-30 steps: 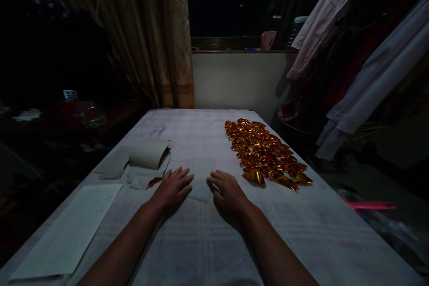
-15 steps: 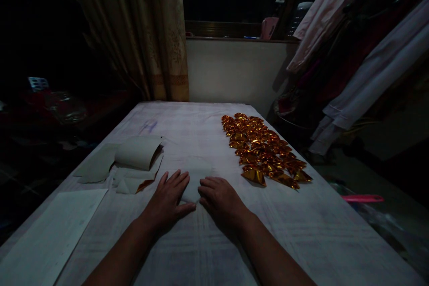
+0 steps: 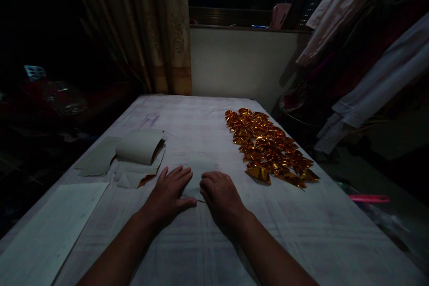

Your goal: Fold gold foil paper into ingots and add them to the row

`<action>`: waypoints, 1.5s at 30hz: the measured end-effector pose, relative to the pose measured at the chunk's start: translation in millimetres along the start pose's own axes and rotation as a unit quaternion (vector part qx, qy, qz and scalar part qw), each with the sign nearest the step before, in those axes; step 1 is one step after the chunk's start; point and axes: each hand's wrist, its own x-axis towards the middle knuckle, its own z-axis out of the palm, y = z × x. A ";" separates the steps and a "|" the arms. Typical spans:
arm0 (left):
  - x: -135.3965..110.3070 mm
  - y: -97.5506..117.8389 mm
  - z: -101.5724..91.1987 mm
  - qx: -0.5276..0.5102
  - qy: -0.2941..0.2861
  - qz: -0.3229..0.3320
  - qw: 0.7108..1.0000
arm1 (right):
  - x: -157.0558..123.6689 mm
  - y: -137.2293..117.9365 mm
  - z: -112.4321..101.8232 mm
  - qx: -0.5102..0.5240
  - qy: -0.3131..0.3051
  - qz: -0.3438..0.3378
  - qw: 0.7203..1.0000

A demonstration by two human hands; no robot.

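Note:
A pale sheet of paper point(image 3: 200, 166) lies on the cloth-covered table in front of me, partly hidden by my hands. My left hand point(image 3: 174, 190) rests flat on its left side, fingers stretched out and thumb toward the middle. At the sheet's right edge is my right hand point(image 3: 221, 193), its fingers curled together on the paper; the fingertips are partly hidden. To the right lies a spread of folded shiny gold foil pieces point(image 3: 258, 174). Left of my hands are loose sheets point(image 3: 137, 146), one curled over, with gold showing on an underside.
A flat white sheet point(image 3: 53, 228) lies at the table's near left. The plaid tablecloth point(image 3: 187, 116) reaches back to a wall and a curtain point(image 3: 167, 31). Clothes point(image 3: 378, 85) hang at the right, above a pink handle point(image 3: 368, 198) beside the table.
My right fingers have curled in more at the paper's right edge. My left hand stays flat on the sheet. The whole view has shifted slightly.

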 end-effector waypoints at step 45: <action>1.6 6.4 -2.7 -0.047 0.046 -0.013 0.998 | 10.3 21.6 12.3 0.025 0.017 0.009 1.000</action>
